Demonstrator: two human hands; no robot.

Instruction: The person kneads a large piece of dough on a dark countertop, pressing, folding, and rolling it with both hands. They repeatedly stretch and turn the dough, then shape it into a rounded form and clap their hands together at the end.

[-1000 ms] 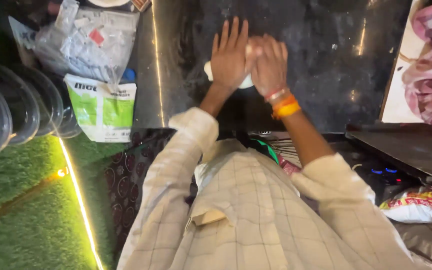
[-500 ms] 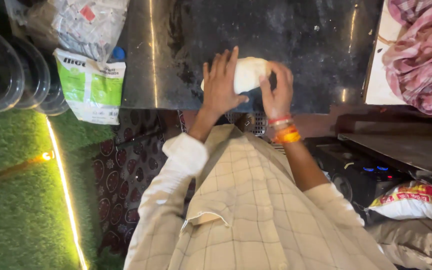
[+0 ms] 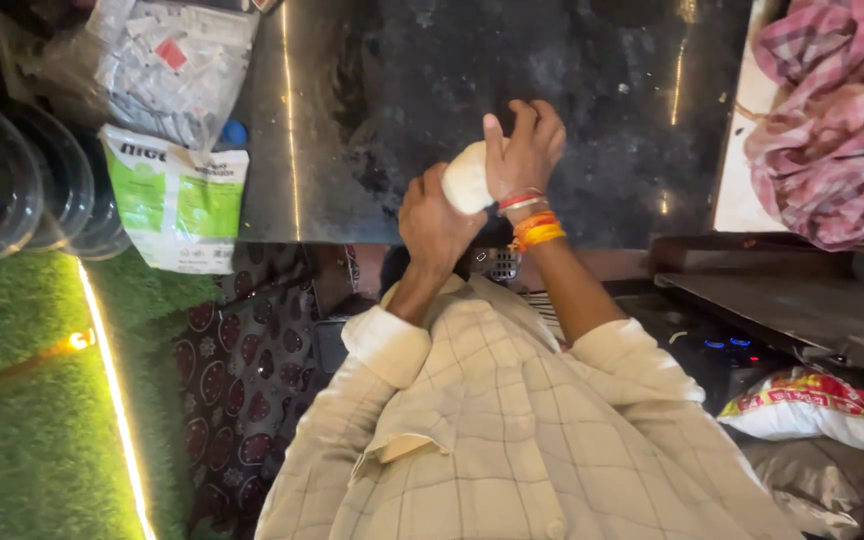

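Observation:
A white ball of dough [image 3: 466, 181] is held between both my hands, just above the near edge of a dark stone counter [image 3: 592, 90]. My left hand [image 3: 436, 225] cups it from below and the left, fingers curled under it. From the right, my right hand [image 3: 524, 148] presses on it with its fingers bent over the top. Orange and red bands [image 3: 532, 224] circle my right wrist. My checked cream shirt [image 3: 512, 430] fills the lower part of the view.
A pink checked cloth [image 3: 820, 110] lies on a white board at the top right. At the left are a green-and-white packet [image 3: 177, 200], a clear plastic bag [image 3: 167, 60] and stacked clear tubs [image 3: 12, 180]. Green turf [image 3: 22, 400] with a light strip lies below.
Both palms were pressing the dough flat on the counter. Now the hands have lifted it, drawn it toward my body and closed round it as a ball.

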